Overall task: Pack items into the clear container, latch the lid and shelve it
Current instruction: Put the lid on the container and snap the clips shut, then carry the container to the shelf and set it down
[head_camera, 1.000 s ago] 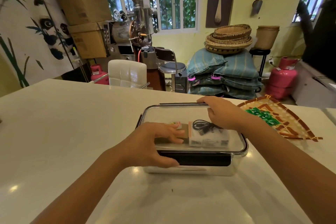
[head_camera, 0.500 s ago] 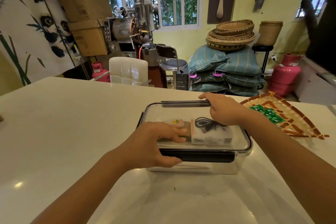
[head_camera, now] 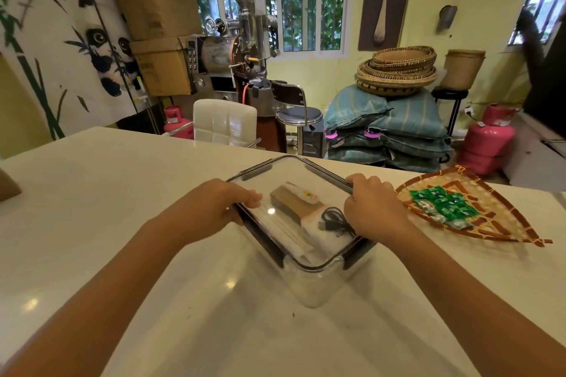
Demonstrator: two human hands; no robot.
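Note:
The clear container (head_camera: 309, 288) with its dark-rimmed clear lid (head_camera: 284, 174) stands on the white table (head_camera: 92, 193), turned corner-on to me. Through the lid I see a brown box (head_camera: 291, 203), a small white item with a coloured label (head_camera: 304, 194), a white box (head_camera: 324, 231) and a coiled black cable (head_camera: 333, 220). My left hand (head_camera: 214, 205) grips the container's left edge, fingers curled over the lid rim. My right hand (head_camera: 372, 208) grips the right edge the same way. Dark latches show along the near sides.
A woven fan-shaped tray (head_camera: 496, 223) with several green packets (head_camera: 441, 203) lies on the table to the right. Past the far table edge stand a white chair (head_camera: 225, 122), a stool (head_camera: 298, 116), stacked sacks (head_camera: 392, 128) and pink gas cylinders (head_camera: 487, 144).
The container has been rotated from square-on to corner-on. Both hands shifted from resting on the lid to gripping its left and right edges.

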